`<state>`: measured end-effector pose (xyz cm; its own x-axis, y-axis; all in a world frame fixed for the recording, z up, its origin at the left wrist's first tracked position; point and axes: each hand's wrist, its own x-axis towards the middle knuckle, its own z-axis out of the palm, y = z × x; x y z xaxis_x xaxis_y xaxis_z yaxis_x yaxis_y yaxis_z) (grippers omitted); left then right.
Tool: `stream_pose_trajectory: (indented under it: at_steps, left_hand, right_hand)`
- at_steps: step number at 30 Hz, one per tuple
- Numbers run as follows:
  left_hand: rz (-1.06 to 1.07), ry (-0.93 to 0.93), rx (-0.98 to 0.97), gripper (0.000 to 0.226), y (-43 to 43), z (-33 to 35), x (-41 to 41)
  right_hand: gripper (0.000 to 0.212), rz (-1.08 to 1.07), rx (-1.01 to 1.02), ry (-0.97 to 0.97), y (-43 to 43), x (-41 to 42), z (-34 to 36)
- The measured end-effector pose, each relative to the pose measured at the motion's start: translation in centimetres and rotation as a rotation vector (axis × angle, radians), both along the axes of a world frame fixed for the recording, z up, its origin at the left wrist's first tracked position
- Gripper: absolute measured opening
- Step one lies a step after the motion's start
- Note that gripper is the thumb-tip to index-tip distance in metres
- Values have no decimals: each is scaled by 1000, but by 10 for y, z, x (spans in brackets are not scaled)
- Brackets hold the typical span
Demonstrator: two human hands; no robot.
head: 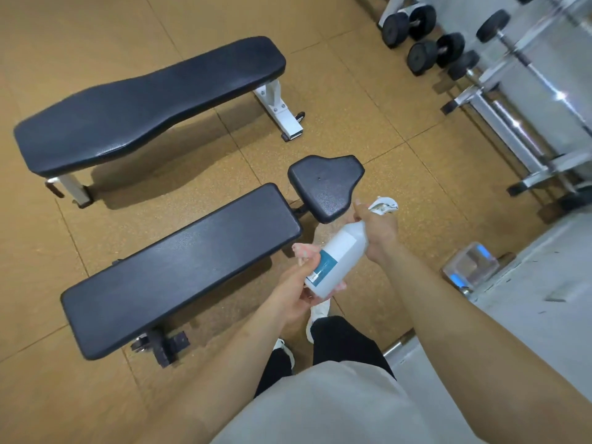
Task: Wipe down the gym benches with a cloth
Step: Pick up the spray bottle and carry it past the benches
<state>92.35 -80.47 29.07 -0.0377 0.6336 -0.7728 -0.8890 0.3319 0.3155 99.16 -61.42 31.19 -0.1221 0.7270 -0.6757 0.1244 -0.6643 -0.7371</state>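
Tan floor strip (198,193) between far bench (144,104) and near bench (179,270) edges.

Both bare arms stretch out forward and meet at the spray bottle (338,251). The left hand (293,285) cups its bottom end, thumb lying along the side. The right hand (379,233) wraps its neck just under the trigger.

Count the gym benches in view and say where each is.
2. A white-legged bench lies farther off, upper left; a black-framed bench with a separate seat pad lies nearer, beside the left hand. Others may be out of frame.
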Motion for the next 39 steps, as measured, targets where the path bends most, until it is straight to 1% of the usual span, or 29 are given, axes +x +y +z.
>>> stream_pose_trajectory:
  at_steps: [2,5,7,10,12,14,16,17,20,25,27,29,35,39]
  left_hand:
    - [-19,30,5,50,-3,6,4]
    - [-31,69,6,55,-4,12,8]
    - [-45,119,-16,54,-3,15,12]
    - [-64,171,-51,50,-4,20,20]
    - [-64,147,-62,45,-3,23,26]
    - [-40,85,-70,37,0,26,34]
    - [-9,45,-82,31,8,28,40]
    - [-6,52,-96,34,13,28,41]
    - [-27,89,-136,48,30,28,46]
    - [-36,76,-165,55,59,28,60]
    - [-53,107,-176,56,71,27,63]
    - [-54,133,-199,54,79,27,63]
    - [-12,126,-256,54,83,23,66]
    - [20,149,-288,58,75,20,65]
  right_hand:
    - [22,1,-1,-4,-3,6,6]
    - [17,12,29,58,-3,11,13]
    - [15,-1,32,71,-3,12,17]
    - [19,3,27,35,-1,17,18]
    - [18,57,43,45,2,20,18]
    - [21,98,94,68,7,24,15]
    - [18,89,126,65,12,29,13]
    - [15,69,134,41,15,32,13]
    - [21,26,116,-7,28,41,11]
    - [19,37,84,45,60,54,12]
    - [17,6,41,46,71,57,8]
    - [22,-8,2,23,78,57,3]
    - [31,76,-25,46,85,51,-12]
    - [28,72,-34,-19,75,46,-15]
